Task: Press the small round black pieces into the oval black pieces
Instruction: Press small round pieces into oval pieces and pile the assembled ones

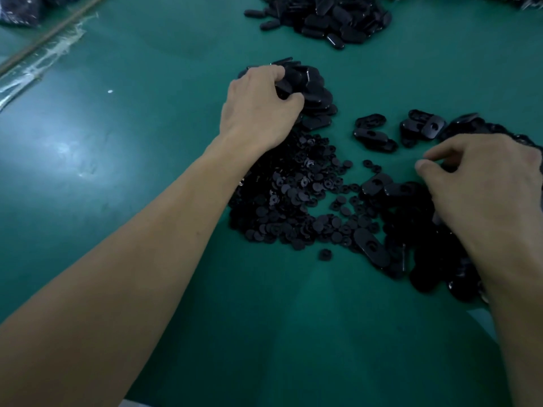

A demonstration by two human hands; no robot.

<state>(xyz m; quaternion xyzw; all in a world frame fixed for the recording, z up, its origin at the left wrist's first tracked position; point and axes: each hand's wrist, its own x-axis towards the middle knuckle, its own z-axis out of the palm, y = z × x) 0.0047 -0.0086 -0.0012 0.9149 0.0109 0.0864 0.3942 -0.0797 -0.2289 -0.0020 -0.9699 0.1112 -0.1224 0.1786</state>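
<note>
My right hand (484,207) hangs with curled fingers over one heap of oval black pieces (411,230); whether its thumb and forefinger pinch something, I cannot tell. One loose oval (371,251) lies flat, long axis from far-left to near-right. Between my two hands is one heap of small round black pieces (293,201), matte discs, uncountable. My left hand (258,110) grips into a second heap (311,89) of glossy ovals. A third heap (332,19) lies far on the green worktop (117,142).

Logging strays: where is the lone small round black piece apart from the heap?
Head view, centre: the lone small round black piece lies just nearer than the heap of round pieces, left of an oval black piece.
</note>
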